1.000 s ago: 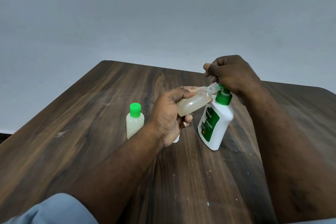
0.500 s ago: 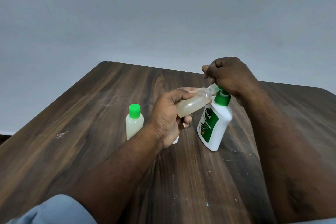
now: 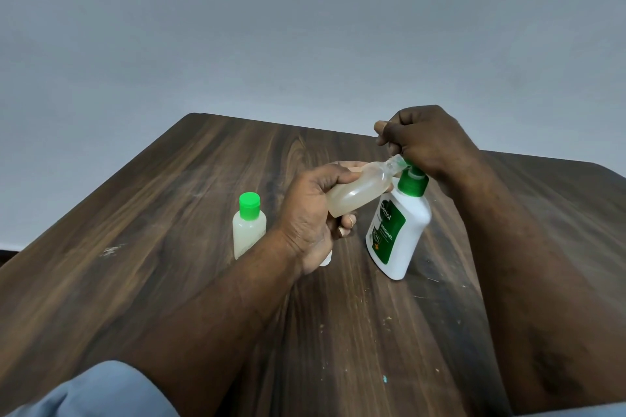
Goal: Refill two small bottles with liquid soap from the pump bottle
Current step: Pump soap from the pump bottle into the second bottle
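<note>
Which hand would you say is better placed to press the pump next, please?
Right. The right hand rests curled over the top of the pump bottle, while the left hand is occupied: its grip holds the open small bottle tilted, mouth just under the right hand.

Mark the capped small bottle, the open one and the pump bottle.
capped small bottle (image 3: 249,234), head view, on its translucent body.
open small bottle (image 3: 359,191), head view, on its tilted body.
pump bottle (image 3: 415,230), head view, on its white side.

A plain room: wooden table (image 3: 162,247) against bare grey wall (image 3: 305,27).
</note>
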